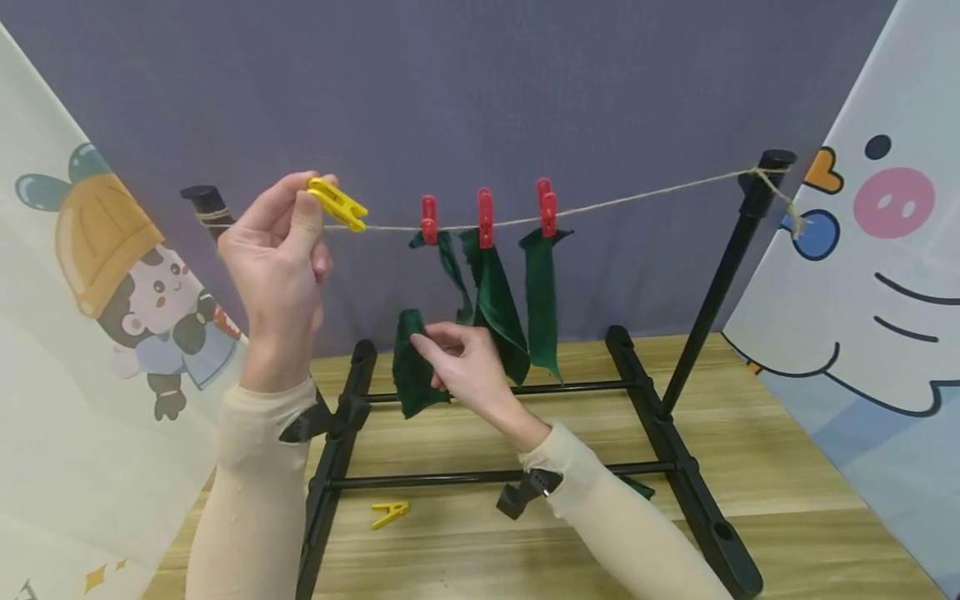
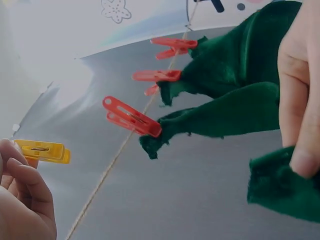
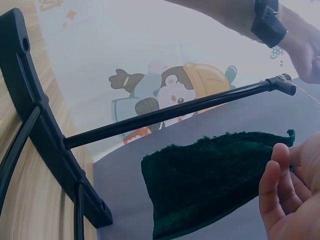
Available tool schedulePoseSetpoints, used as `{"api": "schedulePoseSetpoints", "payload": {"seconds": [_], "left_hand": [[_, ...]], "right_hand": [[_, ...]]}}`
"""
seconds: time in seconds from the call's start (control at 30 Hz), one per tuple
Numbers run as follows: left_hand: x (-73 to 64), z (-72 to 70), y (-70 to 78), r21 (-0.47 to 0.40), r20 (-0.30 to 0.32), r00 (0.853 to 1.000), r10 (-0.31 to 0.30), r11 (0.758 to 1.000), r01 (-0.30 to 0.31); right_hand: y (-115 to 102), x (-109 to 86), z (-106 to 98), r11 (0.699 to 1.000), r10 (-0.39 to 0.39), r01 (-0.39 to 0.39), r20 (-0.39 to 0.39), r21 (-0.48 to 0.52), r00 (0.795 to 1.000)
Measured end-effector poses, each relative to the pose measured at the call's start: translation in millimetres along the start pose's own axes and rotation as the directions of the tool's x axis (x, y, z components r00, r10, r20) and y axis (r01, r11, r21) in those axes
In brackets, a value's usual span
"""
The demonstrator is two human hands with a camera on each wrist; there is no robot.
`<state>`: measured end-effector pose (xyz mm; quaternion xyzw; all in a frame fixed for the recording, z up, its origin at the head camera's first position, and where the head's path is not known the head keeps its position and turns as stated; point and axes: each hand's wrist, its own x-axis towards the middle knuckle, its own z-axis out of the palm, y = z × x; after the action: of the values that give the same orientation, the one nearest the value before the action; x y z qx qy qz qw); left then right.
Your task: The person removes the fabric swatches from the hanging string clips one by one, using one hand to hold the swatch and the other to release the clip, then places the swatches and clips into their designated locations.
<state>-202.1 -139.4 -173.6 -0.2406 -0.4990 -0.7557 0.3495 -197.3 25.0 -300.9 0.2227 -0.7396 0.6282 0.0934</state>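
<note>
Left hand [image 1: 273, 250]: thumb and fingers pinch one end of a yellow clothespin [image 1: 337, 204], smooth plastic with a metal spring, held near the twine line [image 1: 637, 198] but apart from it. Right hand [image 1: 468, 367]: thumb and fingers pinch a green cloth [image 1: 412, 379], a soft, velvety, roughly four-sided piece with one frayed edge, which hangs in front of the line and below its level. Both forearms wear cream sleeves [image 1: 258, 483] with small black devices at the wrists.

Beyond the hands, three glossy red clothespins [image 1: 486, 218] grip the line, each bearing a narrow, folded green strip [image 1: 542, 292] with ragged ends. The line itself is thin, fibrous and twisted, tied to the black posts [image 1: 705, 308] of a rack with tubular rails and broad, rounded feet.

On the wood-grained table [image 1: 810, 467], a second yellow clothespin [image 1: 390, 512] lies in front of the near rail; a green scrap [image 1: 637, 486] shows partly beneath that rail, beside the right sleeve. A grey-violet backdrop [image 1: 480, 83] stands behind, flanked by pale panels printed with cartoon figures.
</note>
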Motion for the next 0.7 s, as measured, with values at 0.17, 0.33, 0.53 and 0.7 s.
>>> {"api": "schedulePoseSetpoints", "payload": {"seconds": [0.17, 0.33, 0.53, 0.7], "left_hand": [[-3.8, -6.9, -4.7, 0.022, -0.004, 1.000, -0.022, 1.000, 0.022], [-6.6, -12.4, -11.2, 0.050, -0.004, 1.000, -0.019, 0.999, 0.019], [-15.8, -16.5, -17.1, 0.170, 0.035, 0.999, 0.002, 0.985, -0.008], [-30.5, -17.7, -15.3, 0.398, 0.091, 0.996, 0.024, 0.915, -0.058]], "right_hand": [[2.5, -1.9, -2.7, 1.000, -0.002, 0.002, -0.006, -0.009, 1.000], [4.1, -4.3, -4.7, 1.000, 0.001, -0.001, -0.019, -0.023, 1.000], [7.1, -7.4, -7.8, 0.999, 0.040, -0.040, -0.031, -0.008, 0.999], [12.4, -10.9, -10.7, 0.998, 0.055, -0.056, -0.034, -0.019, 0.998]]}}
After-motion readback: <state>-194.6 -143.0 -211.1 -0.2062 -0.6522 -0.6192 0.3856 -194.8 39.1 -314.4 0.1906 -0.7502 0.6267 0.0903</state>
